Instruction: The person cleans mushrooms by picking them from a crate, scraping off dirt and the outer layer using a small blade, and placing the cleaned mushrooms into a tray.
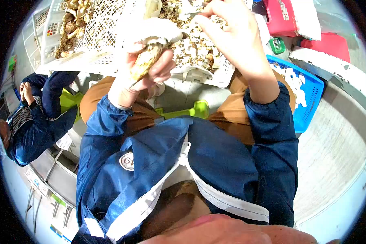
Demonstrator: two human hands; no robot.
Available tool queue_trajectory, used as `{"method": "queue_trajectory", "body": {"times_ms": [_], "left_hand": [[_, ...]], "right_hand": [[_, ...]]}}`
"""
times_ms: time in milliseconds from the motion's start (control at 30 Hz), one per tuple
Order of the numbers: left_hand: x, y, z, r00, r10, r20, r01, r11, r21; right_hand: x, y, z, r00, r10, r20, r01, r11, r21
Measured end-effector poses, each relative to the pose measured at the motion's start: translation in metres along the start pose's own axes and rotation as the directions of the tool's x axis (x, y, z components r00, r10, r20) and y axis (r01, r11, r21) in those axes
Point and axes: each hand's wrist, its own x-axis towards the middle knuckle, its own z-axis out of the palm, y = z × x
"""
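Observation:
My left hand (162,65) is wrapped round a mushroom (145,63) with a thick yellow-brown stem. Its upper end is bright white, and glare washes out the detail there. To the right, my right hand (233,30) has thumb and forefinger pinched together; a small pale scrap seems to be at the fingertips, but I cannot make out what it is. Both hands are above a white plastic basket (223,75) filled with pale and brown trimmings (197,51).
Another white basket (101,24) at the left holds brown mushrooms (71,26). A blue basket (313,97) with white pieces (298,87) stands at my right, near red containers (280,18) and a green box (277,45). A co-worker (40,118) sits at the left.

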Motion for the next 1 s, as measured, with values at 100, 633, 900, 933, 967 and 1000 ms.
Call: {"method": "queue_trajectory", "body": {"times_ms": [100, 633, 900, 933, 967, 1000], "left_hand": [[0.001, -0.004, -0.007, 0.943, 0.079, -0.322, -0.126, 0.984, -0.128], [-0.004, -0.002, 0.013, 0.903, 0.281, -0.325, -0.050, 0.820, 0.571], [0.014, -0.006, 0.000, 0.904, 0.232, -0.359, -0.300, 0.942, -0.148], [0.013, -0.004, 0.005, 0.909, 0.211, -0.359, -0.299, 0.930, -0.213], [0.012, -0.002, 0.007, 0.893, 0.242, -0.379, -0.334, 0.922, -0.198], [0.011, -0.001, 0.008, 0.877, 0.269, -0.399, -0.364, 0.913, -0.184]], "right_hand": [[0.002, -0.010, -0.004, 0.992, 0.113, 0.056, -0.116, 0.992, 0.046], [-0.012, 0.000, 0.031, 0.836, 0.426, 0.347, -0.544, 0.555, 0.629], [-0.012, -0.007, 0.027, 0.965, 0.115, 0.235, -0.188, 0.930, 0.317], [-0.011, -0.010, 0.026, 0.973, 0.075, 0.218, -0.126, 0.965, 0.229], [-0.011, -0.007, 0.026, 0.985, 0.047, 0.165, -0.077, 0.981, 0.179], [-0.009, -0.005, 0.024, 0.990, 0.086, 0.110, -0.102, 0.982, 0.156]]}}
